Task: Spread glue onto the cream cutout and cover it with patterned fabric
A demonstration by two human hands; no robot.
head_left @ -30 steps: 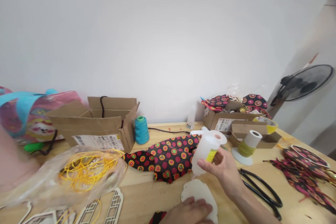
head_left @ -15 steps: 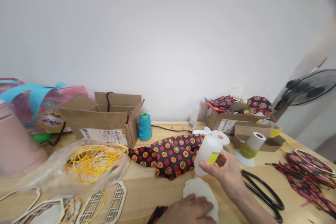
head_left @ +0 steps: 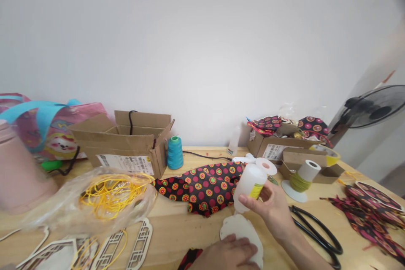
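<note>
White cutout (head_left: 238,228) — half hidden under left hand (head_left: 228,255).

Wooden table (head_left: 177,236) bears patterned fabric (head_left: 202,186), scissors (head_left: 319,236), teal thread spool (head_left: 175,152).

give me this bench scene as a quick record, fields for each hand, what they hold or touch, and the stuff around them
right hand: right hand grips a white bottle, tilted nozzle-down over a white cutout
left hand: left hand lies flat on the cutout's near edge
behind bottle: dotted fabric
right of hands: black scissors, olive cord spool
left side: yellow wire in plastic bag, cardboard box, teal thread cone
surface: wooden table
</note>
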